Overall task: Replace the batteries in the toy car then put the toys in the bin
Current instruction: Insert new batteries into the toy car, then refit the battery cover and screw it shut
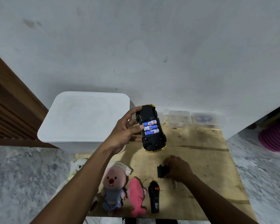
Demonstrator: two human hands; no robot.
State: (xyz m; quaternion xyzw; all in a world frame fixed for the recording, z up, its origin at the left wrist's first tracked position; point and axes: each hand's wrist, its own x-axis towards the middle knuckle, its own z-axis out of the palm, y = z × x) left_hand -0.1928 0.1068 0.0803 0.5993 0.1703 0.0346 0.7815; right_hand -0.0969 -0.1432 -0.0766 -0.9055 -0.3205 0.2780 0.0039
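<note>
- Head view: left hand is holding the toy car upside down above the far part of the wooden board, with thumb and fingers wrapping around the car's left side.
- Battery bay is sitting open and showing three blue batteries lying side by side.
- Right hand is resting low on the board, nearer than the car and to its right. Its fingers are curling onto the black battery cover and appear to be gripping the cover's right edge.
- White bin is standing far left, just beside the board, with its lid on.
- Beaver plush, pink fish plush and black remote are lying in a row near the board's near edge, left to right.
- Clear containers are sitting along the far edge against the wall.
</note>
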